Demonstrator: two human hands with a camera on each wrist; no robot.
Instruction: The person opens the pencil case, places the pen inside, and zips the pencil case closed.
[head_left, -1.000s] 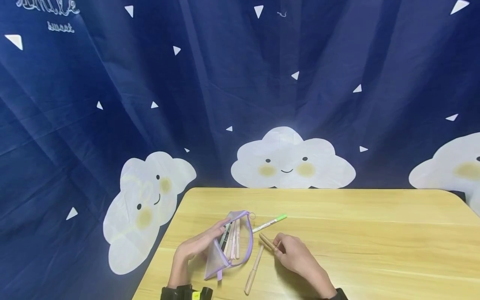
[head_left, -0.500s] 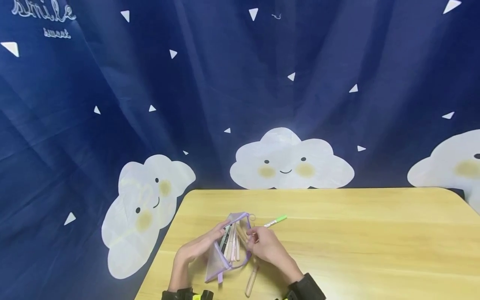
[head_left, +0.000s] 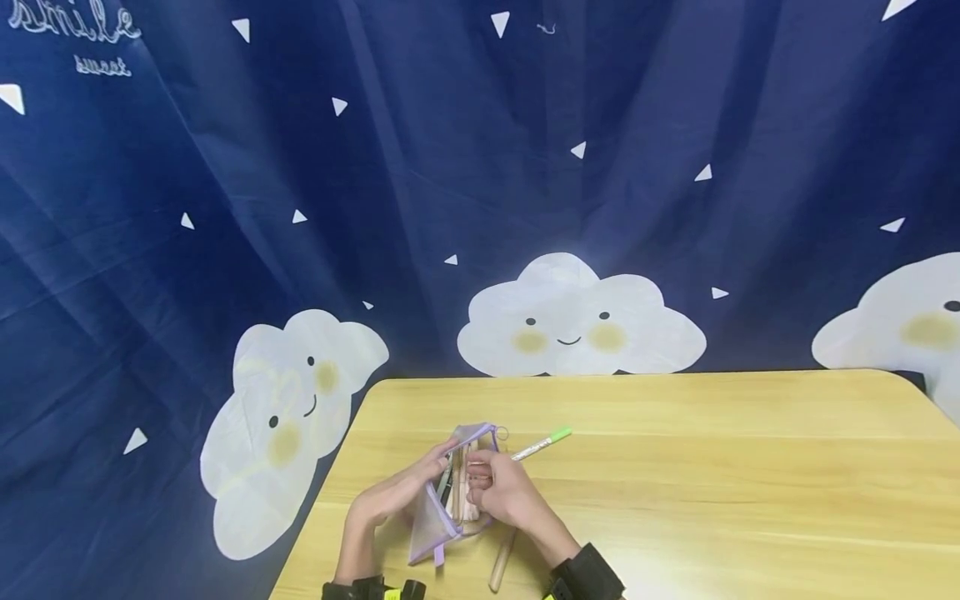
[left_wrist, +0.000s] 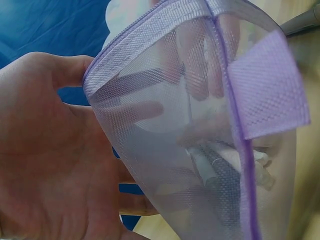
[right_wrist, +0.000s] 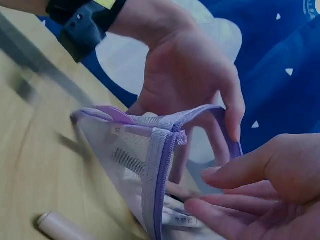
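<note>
A purple-trimmed mesh pencil case (head_left: 429,533) lies at the table's left with its zipped mouth spread apart. My left hand (head_left: 405,490) grips its far-left edge, thumb over the rim and other fingers behind the mesh, as the left wrist view shows. Several pens lie inside, among them a tan pen (head_left: 456,492). My right hand (head_left: 510,493) is at the mouth, fingertips inside; in the right wrist view its thumb (right_wrist: 235,170) and fingers are apart, with nothing seen gripped between them. A second tan pen (head_left: 501,565) lies on the table, partly under my right wrist.
Right of the case, a white marker with a green cap (head_left: 542,444) lies on the wooden table (head_left: 735,467), its near end hidden by my right hand. Behind the table hangs a dark blue curtain (head_left: 420,150) with clouds and triangles.
My right hand has moved left from the table to the case, carrying a tan pen that now lies among the others inside; its fingers have let go. My left hand stays on the case.
</note>
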